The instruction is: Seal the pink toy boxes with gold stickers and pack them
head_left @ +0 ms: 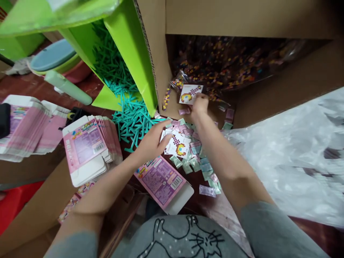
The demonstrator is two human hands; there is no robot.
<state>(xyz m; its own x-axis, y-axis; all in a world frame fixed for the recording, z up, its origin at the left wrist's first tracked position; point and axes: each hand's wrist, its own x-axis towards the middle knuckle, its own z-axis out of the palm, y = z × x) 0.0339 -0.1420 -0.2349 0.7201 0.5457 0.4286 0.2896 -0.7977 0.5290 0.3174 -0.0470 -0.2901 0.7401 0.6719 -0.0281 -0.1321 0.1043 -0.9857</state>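
Cardboard box (268, 21) fills 12 to 2 o'clock, open side facing in, a clear bag of mixed beads (231, 61) inside. Crinkled plastic sheet (295, 157) at 3 to 4 o'clock. Green box (126, 46) at 11 o'clock, tipped, teal sticks (131, 114) spilling out toward centre. Basins (53, 59) stacked at 10 o'clock, pale green tube (67, 87) just beside them. Flat pink cartons: two stacks at 9 o'clock (27, 125), one fanned stack (88, 147) nearer centre, a single carton (163, 182) lying flat at 6 o'clock.

Sachet pile (199, 157), pink and mint, at centre, trailing toward 5 o'clock.

Right hand (199, 104) reaches to 12 o'clock at the box mouth, fingers curled narrow on the edge of a pattern card (189, 94); card sits against the bead bag. Exact pinch hidden by the knuckles.

Left hand (153, 141) at centre, fingers loosely spread, tips resting on a second pattern card (177, 145), which lies on the sachet pile, just above the single carton. Cannot tell if it grips or only presses.
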